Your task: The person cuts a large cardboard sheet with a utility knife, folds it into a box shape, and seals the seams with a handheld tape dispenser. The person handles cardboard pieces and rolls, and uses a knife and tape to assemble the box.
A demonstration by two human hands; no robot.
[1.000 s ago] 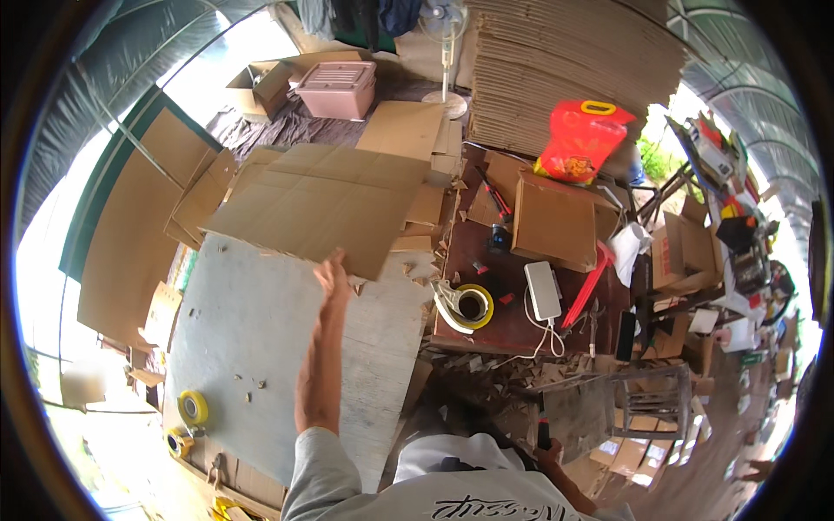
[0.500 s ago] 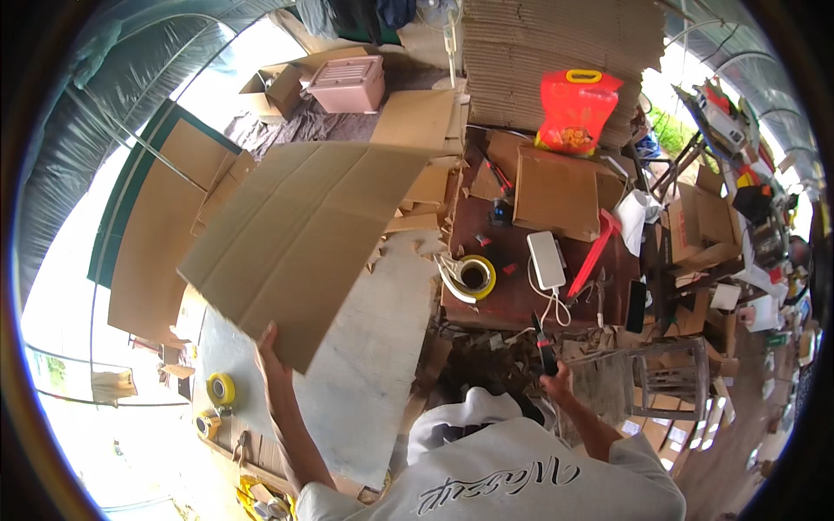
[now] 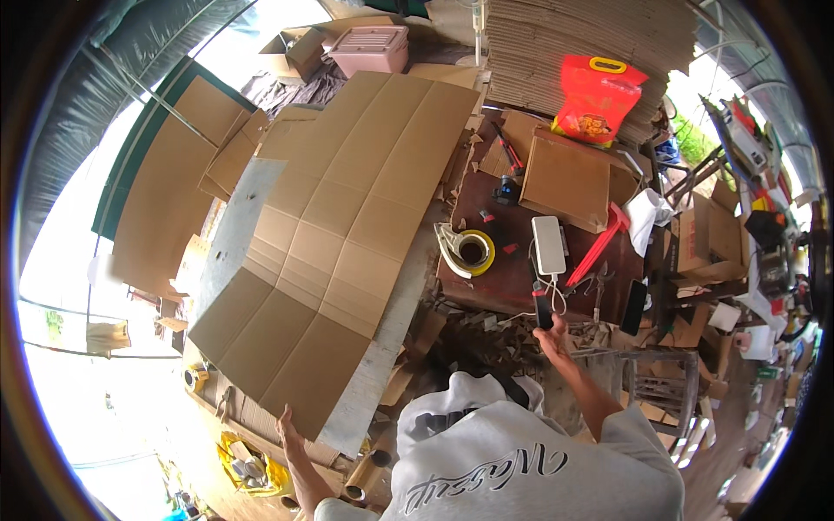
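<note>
A large creased cardboard sheet (image 3: 347,182) lies spread over the grey tabletop (image 3: 369,382) on the left, its near panel tilted along a fold. At that panel's near edge, my left hand (image 3: 294,434) has the cardboard between thumb and fingers. My right hand (image 3: 553,339) is closed around a black utility knife (image 3: 542,308) with a red part, pointing away from me. It is held at the front edge of the dark red table (image 3: 486,291), just below a white power bank (image 3: 547,243) with a cable.
A tape roll (image 3: 472,252), red tool (image 3: 599,247), phone (image 3: 634,306), cardboard box (image 3: 566,181) and red bag (image 3: 599,100) occupy the right table. Stacked cardboard (image 3: 565,35) stands behind. A wooden stool (image 3: 665,382) is at right; a yellow bag (image 3: 252,464) sits lower left.
The cardboard sheet has opened out and come down over the left tabletop, covering a yellow tape roll. My left hand has moved down toward me; my right hand with the knife has moved up.
</note>
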